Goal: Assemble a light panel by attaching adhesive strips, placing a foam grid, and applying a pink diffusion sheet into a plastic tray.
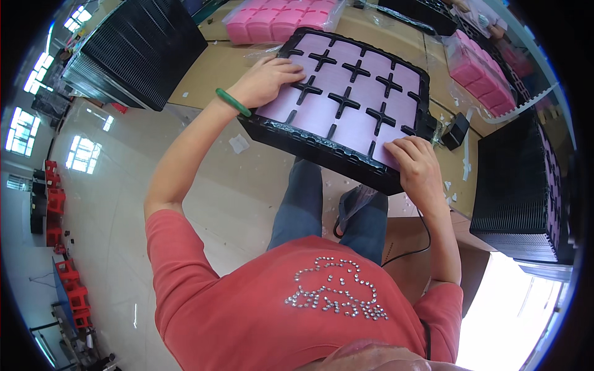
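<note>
In front of me lies a black tray [343, 102] with cross-shaped dividers, its compartments lined with pale lilac pieces [320, 106]. It sits at an angle, its near side jutting past the table's edge over my legs. My left hand [267, 80], a green bangle on its wrist, grips the tray's left rim with fingers bent over onto the lilac surface. At the near right corner my right hand [416, 166] holds the rim, fingertips curled inward over a lilac piece. Both thumbs are mostly hidden. A clear film strip runs along the near rim.
Tall stacks of black trays stand at left [139, 52] and right [513, 179]. Bagged pink blocks [272, 21] lie at the back, with another pink pack [479, 71] further right. A small black object [455, 131] sits beside the tray. Another person's hand [497, 32] shows at the far right.
</note>
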Available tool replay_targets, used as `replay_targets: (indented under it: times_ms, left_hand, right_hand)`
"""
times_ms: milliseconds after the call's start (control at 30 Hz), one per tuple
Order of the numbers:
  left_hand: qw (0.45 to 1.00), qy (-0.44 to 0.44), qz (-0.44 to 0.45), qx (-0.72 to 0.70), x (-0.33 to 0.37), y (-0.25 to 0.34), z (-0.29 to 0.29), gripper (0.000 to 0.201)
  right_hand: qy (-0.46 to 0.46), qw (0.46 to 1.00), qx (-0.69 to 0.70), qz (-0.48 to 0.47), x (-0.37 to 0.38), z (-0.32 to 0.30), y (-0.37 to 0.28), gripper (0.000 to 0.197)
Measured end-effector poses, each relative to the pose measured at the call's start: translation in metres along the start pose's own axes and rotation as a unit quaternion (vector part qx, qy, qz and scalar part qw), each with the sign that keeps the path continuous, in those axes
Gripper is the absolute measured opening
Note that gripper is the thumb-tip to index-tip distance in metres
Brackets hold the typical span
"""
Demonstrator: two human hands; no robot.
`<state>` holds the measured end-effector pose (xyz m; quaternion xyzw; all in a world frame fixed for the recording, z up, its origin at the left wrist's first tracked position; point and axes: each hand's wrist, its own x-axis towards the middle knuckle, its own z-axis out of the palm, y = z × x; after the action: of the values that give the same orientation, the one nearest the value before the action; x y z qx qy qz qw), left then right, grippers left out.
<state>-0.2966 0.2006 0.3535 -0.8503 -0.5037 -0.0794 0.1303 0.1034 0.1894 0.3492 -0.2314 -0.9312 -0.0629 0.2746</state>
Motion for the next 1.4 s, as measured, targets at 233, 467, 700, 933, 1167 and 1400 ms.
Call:
replay_targets:
  times_ms: [233,467,700,933,1167,1400]
  left_hand:
    - [0.998,-0.035,-0.004,0.051,-0.043,0.051,-0.031,0.059]
    - [0.992,-0.094,-0.048,-0.07,-0.073,0.044,-0.066,0.052]
    - [0.993,-0.024,-0.07,-0.093,-0.058,0.05,-0.051,0.033]
    - [0.993,-0.02,-0.077,-0.085,-0.053,0.058,-0.056,0.022]
    - [0.989,0.024,-0.08,-0.119,-0.051,0.056,-0.051,0.017]
    - [0.964,0.135,-0.125,-0.193,-0.027,0.018,-0.035,0.013]
  right_hand:
    - [-0.009,0.999,0.027,0.015,-0.005,-0.003,0.007,0.024]
    - [-0.036,0.995,0.096,-0.001,0.015,-0.003,0.011,0.019]
    - [-0.07,0.986,0.13,0.071,0.003,-0.004,0.008,0.017]
    - [-0.084,0.985,0.125,0.084,0.001,-0.01,0.006,0.016]
    - [-0.057,0.984,0.151,0.081,-0.001,-0.011,0.011,0.017]
    - [0.055,0.956,0.213,0.195,0.012,-0.019,0.069,0.017]
